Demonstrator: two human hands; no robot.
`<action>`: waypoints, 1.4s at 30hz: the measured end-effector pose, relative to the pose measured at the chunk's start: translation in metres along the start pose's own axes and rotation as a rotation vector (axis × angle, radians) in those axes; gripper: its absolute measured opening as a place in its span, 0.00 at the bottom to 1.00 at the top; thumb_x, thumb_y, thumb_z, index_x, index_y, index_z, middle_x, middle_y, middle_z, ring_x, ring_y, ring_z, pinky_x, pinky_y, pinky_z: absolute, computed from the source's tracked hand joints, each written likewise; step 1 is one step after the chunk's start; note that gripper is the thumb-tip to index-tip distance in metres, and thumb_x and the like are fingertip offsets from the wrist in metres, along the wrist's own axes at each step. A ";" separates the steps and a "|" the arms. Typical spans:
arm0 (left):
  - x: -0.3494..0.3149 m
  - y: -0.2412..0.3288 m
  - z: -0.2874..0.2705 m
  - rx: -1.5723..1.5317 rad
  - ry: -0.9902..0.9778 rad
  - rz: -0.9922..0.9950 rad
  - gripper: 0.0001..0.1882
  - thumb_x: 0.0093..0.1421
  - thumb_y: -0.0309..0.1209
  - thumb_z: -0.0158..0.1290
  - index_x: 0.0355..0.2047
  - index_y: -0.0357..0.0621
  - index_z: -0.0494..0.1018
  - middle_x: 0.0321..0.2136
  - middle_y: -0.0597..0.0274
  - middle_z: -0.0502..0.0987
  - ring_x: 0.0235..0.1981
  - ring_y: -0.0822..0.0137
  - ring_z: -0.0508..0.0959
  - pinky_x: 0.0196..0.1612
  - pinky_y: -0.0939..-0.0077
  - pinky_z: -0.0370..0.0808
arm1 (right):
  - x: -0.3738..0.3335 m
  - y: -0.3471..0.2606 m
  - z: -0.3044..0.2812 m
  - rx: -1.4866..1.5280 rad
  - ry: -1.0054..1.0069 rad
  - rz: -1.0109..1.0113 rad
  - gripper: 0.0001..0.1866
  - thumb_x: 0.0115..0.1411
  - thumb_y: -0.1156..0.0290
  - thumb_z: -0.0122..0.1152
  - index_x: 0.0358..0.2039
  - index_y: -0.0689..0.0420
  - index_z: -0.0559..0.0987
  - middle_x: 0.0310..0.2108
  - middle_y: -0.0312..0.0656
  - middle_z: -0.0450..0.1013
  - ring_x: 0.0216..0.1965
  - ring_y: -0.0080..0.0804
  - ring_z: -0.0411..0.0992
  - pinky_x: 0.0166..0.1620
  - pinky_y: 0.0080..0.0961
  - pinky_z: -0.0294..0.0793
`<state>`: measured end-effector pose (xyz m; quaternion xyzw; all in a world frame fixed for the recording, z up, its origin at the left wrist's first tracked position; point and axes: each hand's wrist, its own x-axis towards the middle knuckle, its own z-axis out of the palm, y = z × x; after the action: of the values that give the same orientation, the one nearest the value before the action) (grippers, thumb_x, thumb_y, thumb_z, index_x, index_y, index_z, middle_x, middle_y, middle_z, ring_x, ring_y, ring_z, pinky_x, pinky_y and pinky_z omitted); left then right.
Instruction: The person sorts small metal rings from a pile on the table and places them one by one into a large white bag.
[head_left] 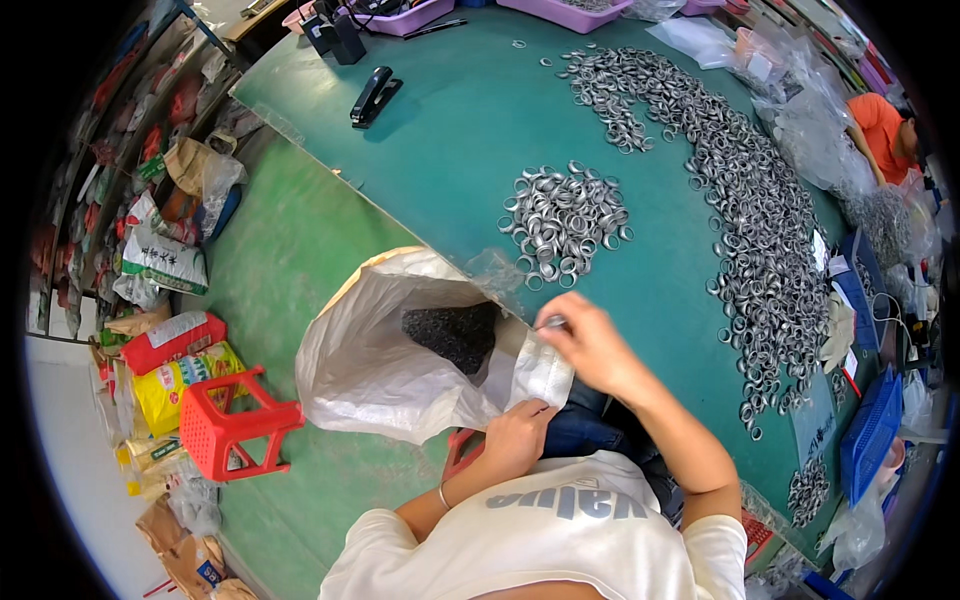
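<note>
My left hand (518, 438) is closed on the near rim of a large white woven sack (350, 375), which gapes beside the table edge. Inside the sack lies a heap of small dark pieces (455, 337), too fine to make out singly. At the edge of the green table (440, 150), by the sack's mouth, my right hand (592, 345) pinches a grey metal ring (555, 321) between thumb and fingers. Just beyond that hand is a small pile of similar metal rings (565, 220). A much larger band of rings (755, 220) curves along the table to the right.
A black stapler (376, 97) lies toward the far left of the tabletop. On the floor at left stand a red plastic stool (225, 430) and several filled bags (180, 370). Blue baskets (868, 435) line the right side. Another person in orange (880, 135) sits at far right.
</note>
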<state>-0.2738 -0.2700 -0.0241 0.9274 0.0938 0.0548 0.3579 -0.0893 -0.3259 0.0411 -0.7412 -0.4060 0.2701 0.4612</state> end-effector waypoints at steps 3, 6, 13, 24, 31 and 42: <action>0.005 0.008 -0.005 0.012 -0.011 -0.017 0.12 0.53 0.22 0.51 0.37 0.43 0.79 0.33 0.61 0.78 0.31 0.58 0.79 0.32 0.65 0.77 | 0.003 -0.003 0.033 -0.023 0.093 -0.194 0.12 0.57 0.78 0.58 0.43 0.61 0.71 0.38 0.46 0.67 0.30 0.34 0.69 0.35 0.28 0.70; 0.004 0.004 -0.003 -0.005 0.013 0.012 0.12 0.53 0.22 0.51 0.37 0.44 0.79 0.33 0.62 0.78 0.31 0.58 0.79 0.32 0.64 0.77 | 0.008 -0.003 0.024 -0.048 0.246 -0.140 0.14 0.57 0.78 0.58 0.45 0.61 0.70 0.38 0.45 0.66 0.28 0.32 0.68 0.33 0.27 0.70; 0.000 -0.001 0.003 0.027 -0.011 0.017 0.14 0.49 0.24 0.52 0.38 0.48 0.78 0.33 0.65 0.76 0.34 0.62 0.79 0.31 0.68 0.78 | 0.027 0.022 -0.029 -0.470 0.474 0.167 0.10 0.60 0.66 0.59 0.31 0.61 0.73 0.34 0.48 0.70 0.33 0.53 0.72 0.34 0.45 0.71; 0.002 -0.002 0.004 0.016 -0.020 0.001 0.14 0.50 0.23 0.51 0.38 0.46 0.78 0.34 0.64 0.77 0.35 0.61 0.79 0.32 0.67 0.78 | 0.025 0.047 -0.048 -0.013 0.411 0.135 0.05 0.55 0.77 0.58 0.31 0.65 0.73 0.19 0.38 0.70 0.20 0.23 0.67 0.26 0.24 0.68; 0.005 -0.002 0.004 0.034 -0.048 0.013 0.15 0.49 0.23 0.51 0.38 0.46 0.79 0.35 0.64 0.77 0.35 0.60 0.79 0.32 0.67 0.78 | 0.041 0.043 -0.043 -0.203 0.471 0.060 0.08 0.53 0.80 0.60 0.35 0.65 0.77 0.23 0.45 0.72 0.23 0.34 0.71 0.29 0.29 0.70; 0.004 -0.002 0.004 0.024 -0.035 0.013 0.14 0.50 0.22 0.52 0.37 0.46 0.79 0.34 0.63 0.78 0.32 0.59 0.79 0.31 0.66 0.78 | 0.010 0.002 -0.002 0.316 -0.013 0.218 0.05 0.59 0.77 0.59 0.36 0.62 0.77 0.23 0.34 0.74 0.20 0.16 0.69 0.20 0.15 0.70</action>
<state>-0.2691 -0.2704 -0.0281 0.9330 0.0824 0.0399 0.3480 -0.0821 -0.3186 0.0398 -0.6974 -0.2788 0.3839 0.5371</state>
